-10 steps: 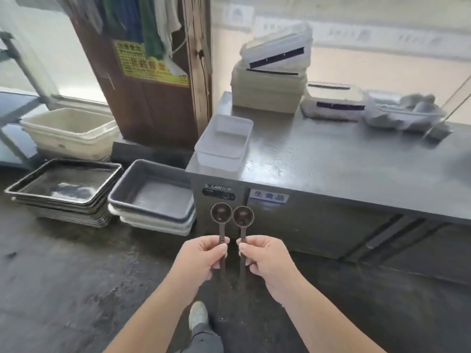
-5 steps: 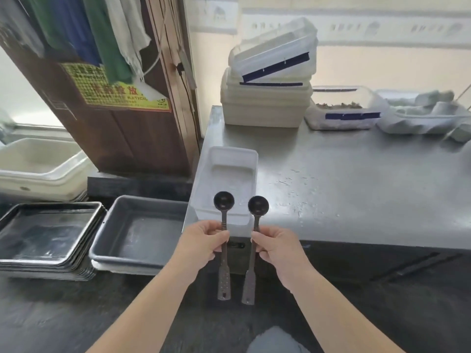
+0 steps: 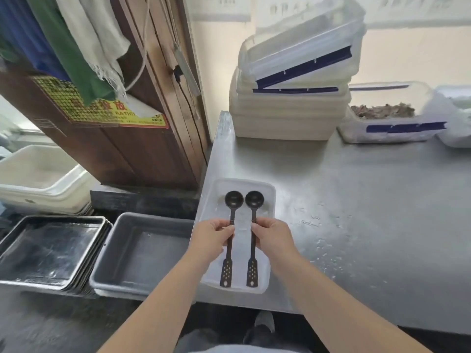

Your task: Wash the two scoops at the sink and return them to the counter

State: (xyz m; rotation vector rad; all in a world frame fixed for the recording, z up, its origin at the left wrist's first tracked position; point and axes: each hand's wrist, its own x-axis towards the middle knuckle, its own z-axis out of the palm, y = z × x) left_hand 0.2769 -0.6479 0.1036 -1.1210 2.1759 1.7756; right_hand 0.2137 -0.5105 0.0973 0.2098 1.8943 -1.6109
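the person stands at the near left corner of the steel counter (image 3: 356,200), both arms stretched out over a shallow clear plastic tray (image 3: 267,197) that sits right at that corner. the left hand (image 3: 212,238) pinches the handle of the left scoop (image 3: 230,235) between thumb and fingertips, about midway along the handle. the right hand (image 3: 272,238) pinches the right scoop (image 3: 252,235) the same way. the two dark scoops lie side by side and parallel, their round bowls pointing away from the person and nearly touching, their perforated flat handle ends toward the tray's near rim. both are over the tray; whether they rest on its bottom or hang just above it i cannot tell.

at the far end of the counter a stack of white lidded containers (image 3: 293,108) stands against the wall, with a clear tub holding something brown (image 3: 382,118) just to its right. water drops speckle the steel beside the tray. down to the left of the counter sit a grey plastic bin (image 3: 142,250), a pile of dark metal trays (image 3: 51,250) and a white tub (image 3: 38,179). cloths hang on the wooden panel (image 3: 142,149) above them.
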